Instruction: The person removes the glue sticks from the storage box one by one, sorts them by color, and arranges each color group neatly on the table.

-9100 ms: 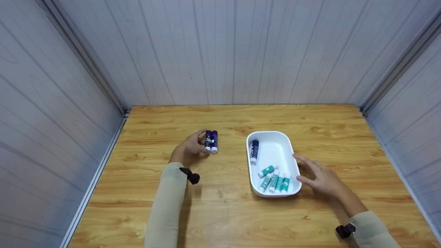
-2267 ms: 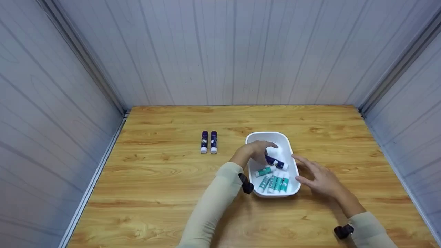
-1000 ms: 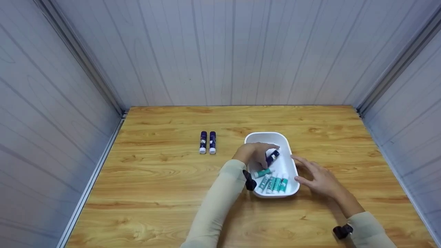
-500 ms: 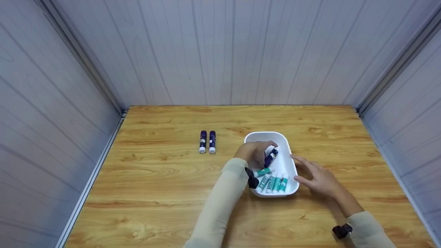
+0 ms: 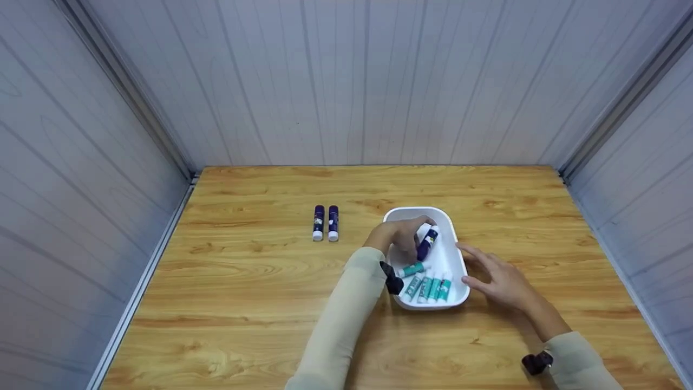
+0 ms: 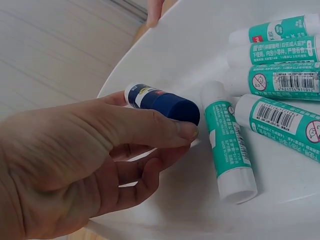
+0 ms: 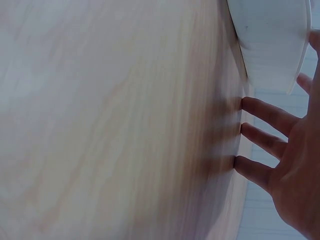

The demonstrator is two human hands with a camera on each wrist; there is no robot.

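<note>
Head view: left hand (image 5: 403, 238) pinches a blue glue stick (image 5: 427, 243), best steered clear of the green sticks (image 5: 425, 291); right hand (image 5: 501, 279), fingers spread, touches the tub (image 5: 450, 255).

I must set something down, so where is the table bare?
Bare table: left of the two blue tubes, and right of the right hand. Crowded: inside the white tray, five green tubes lie in the near half, and the left hand holds another blue tube.
</note>
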